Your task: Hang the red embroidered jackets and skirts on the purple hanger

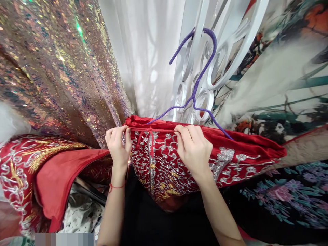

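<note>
Both hands pinch the thin red cord [164, 130] between them: the left hand [118, 145] and right hand [193, 148] stretch it along the red embroidered garment [164, 164], just under the purple hanger [198, 82], probably to secure it.

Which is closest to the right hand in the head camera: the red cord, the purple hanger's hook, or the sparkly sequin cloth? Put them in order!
1. Red cord: pinched by the right hand.
2. Purple hanger's hook: above, on the white grille.
3. Sparkly sequin cloth: far left, beyond the left hand.
</note>
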### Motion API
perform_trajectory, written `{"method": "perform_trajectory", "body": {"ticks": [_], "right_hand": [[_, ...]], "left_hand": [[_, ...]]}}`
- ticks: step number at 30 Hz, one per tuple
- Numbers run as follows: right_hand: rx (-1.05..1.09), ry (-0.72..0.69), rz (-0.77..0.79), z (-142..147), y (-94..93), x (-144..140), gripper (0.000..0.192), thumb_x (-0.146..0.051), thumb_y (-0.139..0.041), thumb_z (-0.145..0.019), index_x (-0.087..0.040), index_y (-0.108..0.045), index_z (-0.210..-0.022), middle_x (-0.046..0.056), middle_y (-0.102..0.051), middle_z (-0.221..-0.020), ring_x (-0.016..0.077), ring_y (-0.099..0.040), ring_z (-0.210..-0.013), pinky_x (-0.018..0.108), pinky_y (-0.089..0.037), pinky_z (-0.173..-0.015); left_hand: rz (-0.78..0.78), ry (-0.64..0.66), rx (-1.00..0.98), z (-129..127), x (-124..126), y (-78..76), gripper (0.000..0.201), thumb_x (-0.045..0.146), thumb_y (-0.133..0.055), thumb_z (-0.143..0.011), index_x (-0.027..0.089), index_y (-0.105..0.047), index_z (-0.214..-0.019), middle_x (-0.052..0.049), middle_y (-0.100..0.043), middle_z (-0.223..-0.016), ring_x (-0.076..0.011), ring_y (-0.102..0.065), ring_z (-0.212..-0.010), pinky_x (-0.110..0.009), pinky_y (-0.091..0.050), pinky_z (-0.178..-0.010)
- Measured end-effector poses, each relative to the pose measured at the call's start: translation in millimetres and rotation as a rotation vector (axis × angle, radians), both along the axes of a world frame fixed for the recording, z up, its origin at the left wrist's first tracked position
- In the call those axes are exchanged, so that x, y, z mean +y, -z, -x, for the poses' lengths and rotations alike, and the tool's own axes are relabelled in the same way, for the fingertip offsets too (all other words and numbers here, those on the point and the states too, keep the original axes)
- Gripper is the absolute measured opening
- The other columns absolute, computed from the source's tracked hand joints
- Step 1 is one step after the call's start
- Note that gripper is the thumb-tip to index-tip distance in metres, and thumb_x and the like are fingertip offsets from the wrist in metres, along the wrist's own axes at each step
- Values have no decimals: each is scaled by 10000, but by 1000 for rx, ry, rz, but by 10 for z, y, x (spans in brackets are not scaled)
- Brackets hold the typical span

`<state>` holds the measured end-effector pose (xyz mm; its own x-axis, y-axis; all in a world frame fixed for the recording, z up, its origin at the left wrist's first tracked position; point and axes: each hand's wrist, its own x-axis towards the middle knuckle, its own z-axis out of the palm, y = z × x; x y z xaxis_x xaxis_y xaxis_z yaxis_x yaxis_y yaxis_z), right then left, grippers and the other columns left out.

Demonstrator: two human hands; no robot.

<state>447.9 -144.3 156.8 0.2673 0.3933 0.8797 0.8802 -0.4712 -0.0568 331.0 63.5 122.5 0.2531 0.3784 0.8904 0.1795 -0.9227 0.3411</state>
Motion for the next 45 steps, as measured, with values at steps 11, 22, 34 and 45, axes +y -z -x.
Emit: {"method": "perform_trajectory", "body": {"ticks": [11,22,34,45], "right_hand": [[-211,-228,224,230,-188,-600,221,-122,-599,-904,-172,-672,-1107,135,-708,-1054,283,-644,-1026,407,-523,-823],[-172,211,241,-384,-316,-1526,315,-503,-641,-913,-198,-717,-898,149,-680,-1044,300,-587,-978,419,-432,-740],[-48,-11,-149,-438,-411,-1290,249,-434,-595,-961,-233,-680,-839,61,-667,-923,221,-629,-859,362,-496,-763],[-40,109,243,-485,-319,-1503,337,-451,-478,-995,-213,-699,-903,80,-651,-1011,181,-576,-738,318,-350,-567]], "left_hand": [[-76,241,158,75,16,-336,434,145,-493,-861,262,-628,-1256,-102,-482,-1467,-298,-398,-1399,-468,-410,-1096],[61,334,477,150,128,-713,205,302,-537,-891,189,-684,-977,-63,-719,-930,-186,-625,-829,-288,-472,-809],[65,164,15,273,119,-712,131,280,-529,-952,230,-649,-957,-43,-711,-921,-169,-638,-814,-299,-506,-776],[42,153,301,283,137,-629,114,237,-509,-929,212,-620,-931,-58,-686,-849,-203,-636,-796,-326,-481,-793]]}}
